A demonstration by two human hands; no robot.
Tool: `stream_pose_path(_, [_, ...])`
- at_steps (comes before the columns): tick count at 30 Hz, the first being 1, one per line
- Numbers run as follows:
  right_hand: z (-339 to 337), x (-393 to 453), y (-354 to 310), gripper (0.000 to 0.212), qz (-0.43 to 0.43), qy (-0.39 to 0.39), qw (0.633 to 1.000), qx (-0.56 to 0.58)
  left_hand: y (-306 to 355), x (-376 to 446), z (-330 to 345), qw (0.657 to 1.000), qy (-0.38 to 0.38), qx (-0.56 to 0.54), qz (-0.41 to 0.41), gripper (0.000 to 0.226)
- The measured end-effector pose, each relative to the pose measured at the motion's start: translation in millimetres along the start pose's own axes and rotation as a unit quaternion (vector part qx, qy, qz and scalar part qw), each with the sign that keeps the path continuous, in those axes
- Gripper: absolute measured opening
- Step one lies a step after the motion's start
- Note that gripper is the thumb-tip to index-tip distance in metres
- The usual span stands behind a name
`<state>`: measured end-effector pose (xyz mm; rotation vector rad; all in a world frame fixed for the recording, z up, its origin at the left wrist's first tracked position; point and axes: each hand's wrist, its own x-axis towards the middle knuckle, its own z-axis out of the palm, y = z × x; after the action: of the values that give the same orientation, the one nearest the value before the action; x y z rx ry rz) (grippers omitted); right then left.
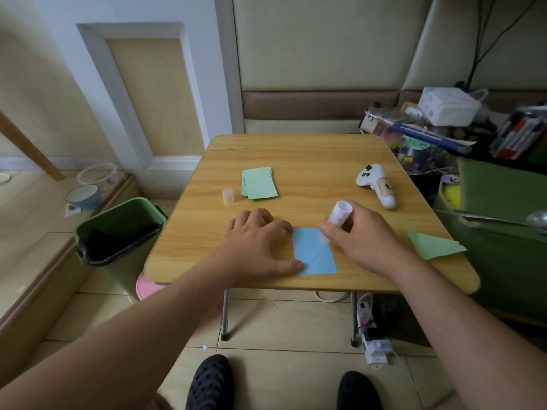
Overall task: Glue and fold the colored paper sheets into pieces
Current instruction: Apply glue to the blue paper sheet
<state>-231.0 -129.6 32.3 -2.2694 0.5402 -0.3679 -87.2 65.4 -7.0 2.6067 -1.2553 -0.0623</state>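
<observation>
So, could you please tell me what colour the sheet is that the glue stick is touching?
Light blue: the sheet under the glue stick shows clearly in the head view.

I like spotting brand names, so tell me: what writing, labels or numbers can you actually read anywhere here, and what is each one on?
None can be read for certain.
White controller: a tan sticker with a dark mark, perhaps one character, too blurred to read.
Blue strip in the clutter to the right of the table: white lettering, upside down and blurred, unreadable.
Glue stick in the right hand: no legible label.
</observation>
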Motion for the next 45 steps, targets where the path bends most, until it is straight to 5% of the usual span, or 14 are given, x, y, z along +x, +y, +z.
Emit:
stream_pose_path(16, [-4, -3, -22, 0.033, -0.009, -0.015, 0.997, -0.073, -2, -8, 7, 1.0, 0.017, 0.007, 0.002, 0.089])
stream_pose_path(34, [38, 0, -22, 0.024, 0.001, -0.021, 1.0, 0.009, 0, -9, 7, 1.0, 0.026, 0.006, 0.0, 0.092])
stream_pose_path(45, [31, 4, -16, 0.025, -0.039, -0.039, 0.997, -0.053, -1, -9, 7, 1.0, 0.024, 0.008, 0.005, 0.095])
